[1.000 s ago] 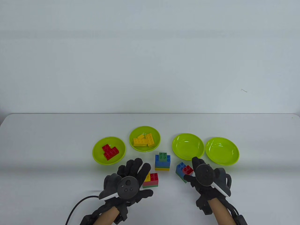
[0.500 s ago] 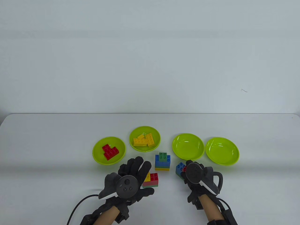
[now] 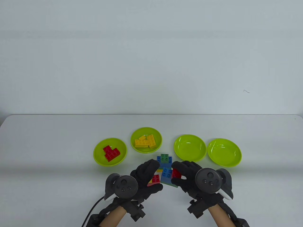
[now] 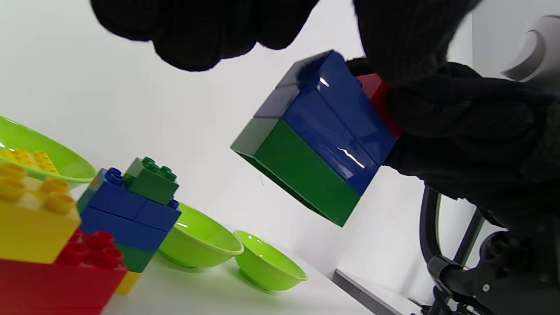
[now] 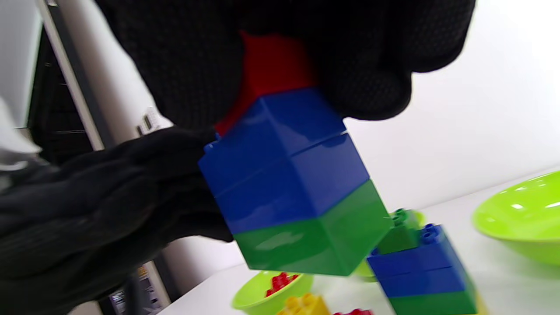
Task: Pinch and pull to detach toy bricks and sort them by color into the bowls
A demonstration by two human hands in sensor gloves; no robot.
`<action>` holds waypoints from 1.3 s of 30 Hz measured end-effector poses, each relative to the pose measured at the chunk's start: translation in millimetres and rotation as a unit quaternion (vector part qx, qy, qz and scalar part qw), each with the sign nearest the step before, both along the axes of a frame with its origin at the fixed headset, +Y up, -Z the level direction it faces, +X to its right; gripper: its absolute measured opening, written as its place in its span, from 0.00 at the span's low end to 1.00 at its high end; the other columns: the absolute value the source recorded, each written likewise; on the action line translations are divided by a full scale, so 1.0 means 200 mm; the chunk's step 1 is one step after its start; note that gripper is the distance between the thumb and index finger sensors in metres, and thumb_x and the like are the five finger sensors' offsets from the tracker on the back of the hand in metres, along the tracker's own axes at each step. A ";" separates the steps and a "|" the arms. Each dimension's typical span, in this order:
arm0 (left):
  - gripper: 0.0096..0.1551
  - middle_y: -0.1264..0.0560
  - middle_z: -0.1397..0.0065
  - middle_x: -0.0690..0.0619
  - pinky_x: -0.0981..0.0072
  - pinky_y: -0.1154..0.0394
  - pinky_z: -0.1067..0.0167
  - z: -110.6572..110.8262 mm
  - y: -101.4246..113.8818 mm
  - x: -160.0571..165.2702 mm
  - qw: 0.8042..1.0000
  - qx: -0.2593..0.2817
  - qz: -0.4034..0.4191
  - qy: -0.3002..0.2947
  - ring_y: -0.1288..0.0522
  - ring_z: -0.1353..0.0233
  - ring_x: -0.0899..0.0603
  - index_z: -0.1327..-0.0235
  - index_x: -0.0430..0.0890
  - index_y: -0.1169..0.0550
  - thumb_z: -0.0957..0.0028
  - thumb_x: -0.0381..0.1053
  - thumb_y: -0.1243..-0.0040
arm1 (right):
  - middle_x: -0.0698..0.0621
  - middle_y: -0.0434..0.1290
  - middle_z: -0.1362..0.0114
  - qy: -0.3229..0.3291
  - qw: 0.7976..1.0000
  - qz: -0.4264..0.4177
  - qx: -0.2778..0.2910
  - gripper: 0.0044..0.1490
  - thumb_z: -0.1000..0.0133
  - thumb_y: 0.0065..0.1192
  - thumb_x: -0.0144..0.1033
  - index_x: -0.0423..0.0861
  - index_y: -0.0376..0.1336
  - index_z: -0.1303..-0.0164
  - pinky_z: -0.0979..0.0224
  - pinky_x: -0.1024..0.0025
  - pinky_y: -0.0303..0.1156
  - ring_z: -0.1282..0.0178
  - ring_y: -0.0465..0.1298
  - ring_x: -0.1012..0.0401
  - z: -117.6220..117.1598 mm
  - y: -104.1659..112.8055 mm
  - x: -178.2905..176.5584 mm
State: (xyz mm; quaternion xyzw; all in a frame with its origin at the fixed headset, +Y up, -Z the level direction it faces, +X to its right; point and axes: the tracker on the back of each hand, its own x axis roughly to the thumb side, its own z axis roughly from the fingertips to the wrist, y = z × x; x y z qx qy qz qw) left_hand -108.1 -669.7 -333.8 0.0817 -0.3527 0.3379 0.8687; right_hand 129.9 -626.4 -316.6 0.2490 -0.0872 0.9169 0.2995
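Black-gloved right hand fingers pinch the red-blue-green brick stack; left hand fingers curl beside it.

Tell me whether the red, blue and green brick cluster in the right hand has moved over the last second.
Yes. The brick cluster went left, from below the third bowl to just in front of the standing stack, lifted by the right hand.

Obstacles at the near table edge: 2 brick stacks, one tall, one low, crowded between both hands. 4 bowls line up behind. Open room: bare tabletop beyond the bowls and at both far sides.
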 end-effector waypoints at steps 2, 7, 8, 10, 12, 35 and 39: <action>0.47 0.34 0.23 0.31 0.39 0.33 0.32 0.00 0.00 0.00 1.000 -0.004 0.004 -0.011 0.30 0.28 0.30 0.23 0.35 0.36 0.49 0.60 0.39 | 0.36 0.74 0.33 0.019 1.000 -0.006 0.000 0.37 0.48 0.71 0.41 0.39 0.67 0.30 0.29 0.46 0.67 0.42 0.77 0.46 0.02 -0.02 -0.02; 0.41 0.27 0.29 0.35 0.42 0.30 0.34 -0.01 -0.02 0.01 0.999 -0.003 -0.009 -0.040 0.25 0.31 0.34 0.29 0.38 0.28 0.51 0.59 0.36 | 0.36 0.73 0.33 0.038 0.999 -0.027 -0.015 0.37 0.48 0.71 0.40 0.38 0.67 0.30 0.29 0.45 0.66 0.41 0.76 0.46 0.05 -0.06 -0.04; 0.39 0.25 0.31 0.35 0.43 0.29 0.35 0.00 -0.03 0.01 0.999 -0.004 -0.007 -0.044 0.24 0.33 0.34 0.31 0.38 0.27 0.52 0.59 0.36 | 0.36 0.73 0.33 0.040 0.999 -0.026 -0.015 0.37 0.48 0.71 0.40 0.38 0.67 0.30 0.29 0.45 0.66 0.41 0.76 0.46 0.05 -0.06 -0.04; 0.38 0.23 0.35 0.36 0.43 0.28 0.36 0.00 -0.03 0.01 0.999 -0.004 -0.008 -0.044 0.22 0.36 0.36 0.33 0.38 0.26 0.52 0.58 0.36 | 0.35 0.73 0.32 0.039 0.999 -0.034 -0.015 0.38 0.48 0.70 0.40 0.38 0.66 0.29 0.28 0.45 0.66 0.41 0.76 0.46 0.06 -0.09 -0.04; 0.38 0.22 0.36 0.36 0.44 0.28 0.37 0.00 -0.03 0.01 0.999 0.004 -0.002 -0.041 0.21 0.37 0.36 0.34 0.37 0.25 0.53 0.57 0.36 | 0.36 0.72 0.32 0.040 0.998 -0.046 -0.012 0.38 0.48 0.70 0.40 0.38 0.65 0.28 0.28 0.45 0.66 0.40 0.76 0.46 0.06 -0.10 -0.02; 0.40 0.25 0.33 0.34 0.41 0.31 0.36 -0.01 -0.01 -0.02 0.996 -0.043 0.058 -0.048 0.24 0.35 0.33 0.30 0.35 0.28 0.49 0.58 0.39 | 0.39 0.70 0.27 0.035 0.961 -0.265 -0.076 0.40 0.46 0.65 0.45 0.38 0.61 0.26 0.25 0.46 0.65 0.32 0.75 0.45 0.05 -0.39 -0.02; 0.45 0.28 0.30 0.32 0.40 0.33 0.33 0.02 0.03 0.00 0.997 -0.012 0.064 -0.046 0.27 0.32 0.32 0.27 0.34 0.32 0.48 0.62 0.41 | 0.38 0.71 0.28 0.039 0.966 -0.247 -0.071 0.40 0.46 0.65 0.44 0.37 0.61 0.27 0.26 0.45 0.65 0.33 0.75 0.44 0.06 -0.39 -0.03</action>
